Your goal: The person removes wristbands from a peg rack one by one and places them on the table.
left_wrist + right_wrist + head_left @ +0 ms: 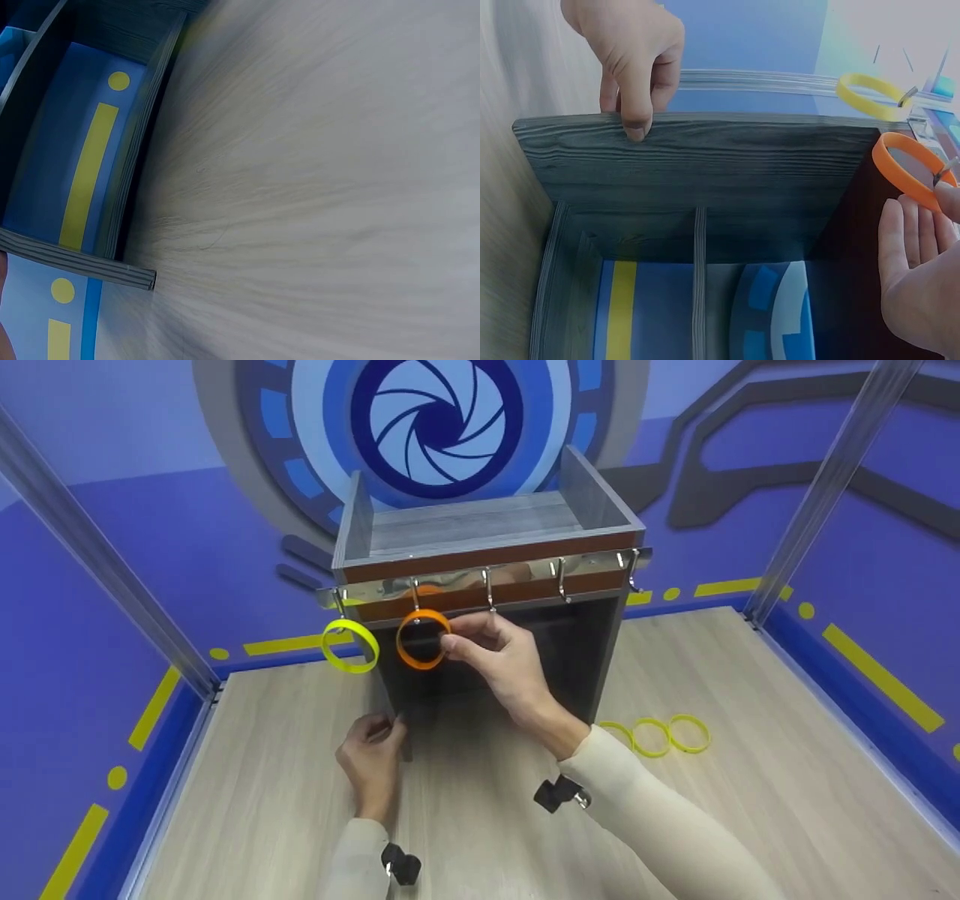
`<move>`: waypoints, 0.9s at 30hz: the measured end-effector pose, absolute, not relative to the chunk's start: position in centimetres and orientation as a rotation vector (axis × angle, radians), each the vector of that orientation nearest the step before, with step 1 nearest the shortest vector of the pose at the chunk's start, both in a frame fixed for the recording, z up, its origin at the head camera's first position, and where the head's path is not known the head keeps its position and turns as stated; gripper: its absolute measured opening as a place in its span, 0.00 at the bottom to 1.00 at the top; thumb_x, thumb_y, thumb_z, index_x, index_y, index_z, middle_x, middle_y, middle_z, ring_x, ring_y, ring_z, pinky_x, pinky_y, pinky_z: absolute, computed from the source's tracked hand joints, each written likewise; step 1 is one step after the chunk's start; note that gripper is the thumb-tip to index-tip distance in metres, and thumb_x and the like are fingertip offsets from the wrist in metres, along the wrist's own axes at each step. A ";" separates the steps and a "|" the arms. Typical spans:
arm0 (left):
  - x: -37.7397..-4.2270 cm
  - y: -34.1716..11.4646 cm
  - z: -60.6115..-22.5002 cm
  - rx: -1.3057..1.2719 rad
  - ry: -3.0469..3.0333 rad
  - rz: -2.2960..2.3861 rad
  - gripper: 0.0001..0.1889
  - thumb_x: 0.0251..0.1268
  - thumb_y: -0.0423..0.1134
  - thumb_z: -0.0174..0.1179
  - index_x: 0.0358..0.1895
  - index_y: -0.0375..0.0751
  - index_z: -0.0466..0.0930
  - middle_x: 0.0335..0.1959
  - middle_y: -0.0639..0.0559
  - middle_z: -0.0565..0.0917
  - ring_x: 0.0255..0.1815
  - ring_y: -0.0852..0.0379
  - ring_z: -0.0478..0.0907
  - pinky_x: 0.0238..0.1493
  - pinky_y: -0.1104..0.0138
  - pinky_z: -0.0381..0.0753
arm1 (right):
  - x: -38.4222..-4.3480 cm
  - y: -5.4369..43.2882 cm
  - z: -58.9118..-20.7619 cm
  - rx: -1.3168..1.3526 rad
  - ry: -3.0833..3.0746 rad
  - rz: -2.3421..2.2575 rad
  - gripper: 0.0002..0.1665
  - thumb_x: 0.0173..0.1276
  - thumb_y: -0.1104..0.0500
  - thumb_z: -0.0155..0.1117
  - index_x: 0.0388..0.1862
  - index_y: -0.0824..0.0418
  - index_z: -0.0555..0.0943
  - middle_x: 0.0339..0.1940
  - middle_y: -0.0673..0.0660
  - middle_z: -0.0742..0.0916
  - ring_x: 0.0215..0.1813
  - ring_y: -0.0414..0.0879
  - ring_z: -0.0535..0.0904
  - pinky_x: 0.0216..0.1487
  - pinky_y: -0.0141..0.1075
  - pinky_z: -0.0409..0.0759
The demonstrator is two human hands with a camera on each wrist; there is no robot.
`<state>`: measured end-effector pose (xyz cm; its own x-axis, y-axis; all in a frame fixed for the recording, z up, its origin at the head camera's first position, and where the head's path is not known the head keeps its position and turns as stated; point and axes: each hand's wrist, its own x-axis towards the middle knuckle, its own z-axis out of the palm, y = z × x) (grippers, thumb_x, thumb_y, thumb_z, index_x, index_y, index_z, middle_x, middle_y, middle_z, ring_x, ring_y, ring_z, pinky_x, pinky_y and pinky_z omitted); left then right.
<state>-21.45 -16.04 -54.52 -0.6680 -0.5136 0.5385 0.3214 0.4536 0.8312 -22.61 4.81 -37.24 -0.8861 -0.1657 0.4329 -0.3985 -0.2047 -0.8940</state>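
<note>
head view: right hand (pixel 508 664) pinches orange wristband (pixel 420 666) at hook (pixel 415 595) mid-frame; left hand (pixel 373 756) pinches side panel (pixel 727 161) lower left, probably steadying.

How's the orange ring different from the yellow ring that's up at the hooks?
Colour: the orange ring is orange, while the yellow ring is bright yellow.
Hold: the right hand pinches the orange ring; no hand touches the yellow ring.
Place: the orange ring is at the second hook from the left, the yellow ring on the leftmost hook.
Both are thin, round bands.
</note>
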 end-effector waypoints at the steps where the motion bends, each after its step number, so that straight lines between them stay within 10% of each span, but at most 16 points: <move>1: -21.4 -16.0 -54.5 0.158 -1.898 -1.314 0.07 0.53 0.27 0.78 0.32 0.34 0.87 0.31 0.46 0.90 0.33 0.47 0.90 0.35 0.77 0.85 | -22.6 4.8 -37.2 0.677 -1.864 2.228 0.14 0.69 0.63 0.77 0.51 0.66 0.86 0.47 0.60 0.90 0.47 0.54 0.89 0.54 0.47 0.89; 27: -21.2 -16.0 -54.4 0.175 -1.932 -1.325 0.07 0.54 0.26 0.77 0.33 0.34 0.87 0.33 0.47 0.90 0.35 0.48 0.90 0.37 0.57 0.91 | -20.9 6.1 -37.0 0.758 -1.811 2.242 0.15 0.71 0.65 0.75 0.53 0.70 0.85 0.48 0.65 0.89 0.47 0.57 0.88 0.55 0.49 0.88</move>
<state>-21.21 -16.00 -54.41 -0.6927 -0.5058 0.5142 0.2972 0.4494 0.8424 -20.95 6.11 -36.95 -0.8584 -0.1864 0.4779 -0.4280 -0.2535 -0.8675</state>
